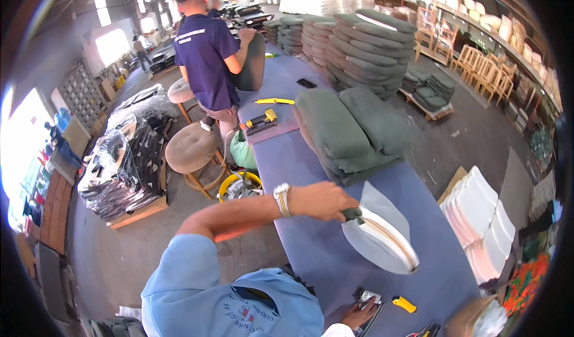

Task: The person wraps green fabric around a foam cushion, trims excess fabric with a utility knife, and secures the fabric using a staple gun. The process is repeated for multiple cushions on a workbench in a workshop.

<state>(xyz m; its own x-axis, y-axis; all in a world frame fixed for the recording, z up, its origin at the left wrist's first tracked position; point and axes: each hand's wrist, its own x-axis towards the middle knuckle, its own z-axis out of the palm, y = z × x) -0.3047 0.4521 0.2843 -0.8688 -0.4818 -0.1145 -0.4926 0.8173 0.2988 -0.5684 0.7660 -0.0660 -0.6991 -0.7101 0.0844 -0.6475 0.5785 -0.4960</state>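
My left hand [326, 201], with a watch on its wrist, is closed on the dark green cloth corner of a seat pad [382, 235]. The pad is tilted above the blue-covered table [335, 241], its white sheets and a tan layer showing along the edge. Low in the picture, my right hand [359, 316] has its fingers around a silver and black staple gun [368, 297] at the table. A yellow-handled tool [405, 304] lies just right of it. More tools [427, 331] are partly cut off at the bottom edge.
Dark green cushions [335, 125] are piled farther along the table, before tall cushion stacks [371, 50]. A co-worker [206, 56] stands at the far left side, near a yellow staple gun [263, 119]. Round stools [191, 147] and a yellow bucket [230, 187] flank the table; white panels [478, 217] stand right.
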